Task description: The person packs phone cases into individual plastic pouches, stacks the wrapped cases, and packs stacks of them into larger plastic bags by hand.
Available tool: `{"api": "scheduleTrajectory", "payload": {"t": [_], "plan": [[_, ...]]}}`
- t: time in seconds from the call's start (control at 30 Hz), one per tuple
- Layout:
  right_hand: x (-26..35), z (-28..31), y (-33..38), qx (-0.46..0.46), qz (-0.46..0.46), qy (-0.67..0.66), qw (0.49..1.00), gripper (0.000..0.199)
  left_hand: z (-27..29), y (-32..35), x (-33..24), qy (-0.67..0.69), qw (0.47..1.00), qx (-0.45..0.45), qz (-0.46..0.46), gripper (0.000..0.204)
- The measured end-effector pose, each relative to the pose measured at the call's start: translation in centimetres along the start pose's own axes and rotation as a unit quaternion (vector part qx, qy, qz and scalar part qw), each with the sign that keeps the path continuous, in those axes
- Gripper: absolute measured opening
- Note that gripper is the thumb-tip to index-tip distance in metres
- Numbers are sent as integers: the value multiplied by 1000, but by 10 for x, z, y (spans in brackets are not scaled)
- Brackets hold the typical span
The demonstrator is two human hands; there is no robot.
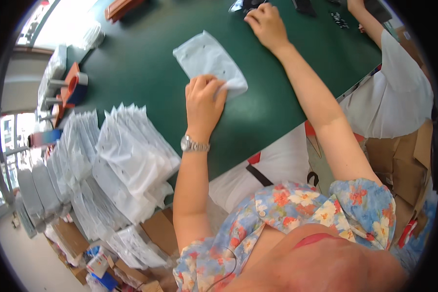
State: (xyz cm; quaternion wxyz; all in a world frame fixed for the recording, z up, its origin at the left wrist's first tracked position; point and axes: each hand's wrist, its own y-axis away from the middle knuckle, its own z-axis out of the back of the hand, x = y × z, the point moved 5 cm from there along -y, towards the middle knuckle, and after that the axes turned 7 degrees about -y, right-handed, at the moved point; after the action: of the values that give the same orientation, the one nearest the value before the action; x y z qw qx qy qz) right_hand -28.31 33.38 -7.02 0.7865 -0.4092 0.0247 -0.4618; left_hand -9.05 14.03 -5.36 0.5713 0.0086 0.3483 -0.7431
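Note:
A white translucent plastic bag (207, 56) with small dark holes lies flat on the green tabletop. The curled fingers of my left hand (204, 100) pinch its near edge; a metal watch is on that wrist. My right hand (268, 28) is stretched out to the far side of the table, fingers bent and close together. Its fingertips are at a small black item (254, 4) with shiny clear wrapping, cut off by the top of the view. What those fingers hold is partly hidden.
Stacks of white plastic bags (136, 151) overlap the table's left edge. An orange and blue tape dispenser (74, 87) stands behind them. A brown case (121, 9) lies at the far left. Another person's arm (367, 22) reaches in at right, near black pieces (339, 20). Cardboard (392, 165) stands at right.

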Motion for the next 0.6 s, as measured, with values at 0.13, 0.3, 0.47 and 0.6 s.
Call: {"api": "scheduleTrajectory", "payload": {"t": [0.13, 0.3, 0.47, 0.6], "plan": [[38, 57, 23, 42, -10, -225, 973, 27, -2, -1, 3, 27, 999, -33, 9, 12], [90, 135, 121, 91, 82, -250, 960, 26, -14, 1, 1, 58, 996, -39, 51, 17], [140, 179, 168, 292, 194, -225, 909, 28, -20, -3, -7, 106, 983, -64, 135, 18], [142, 183, 171, 350, 209, -185, 894, 26, -32, -6, -25, 133, 978, -60, 152, 18]]}}
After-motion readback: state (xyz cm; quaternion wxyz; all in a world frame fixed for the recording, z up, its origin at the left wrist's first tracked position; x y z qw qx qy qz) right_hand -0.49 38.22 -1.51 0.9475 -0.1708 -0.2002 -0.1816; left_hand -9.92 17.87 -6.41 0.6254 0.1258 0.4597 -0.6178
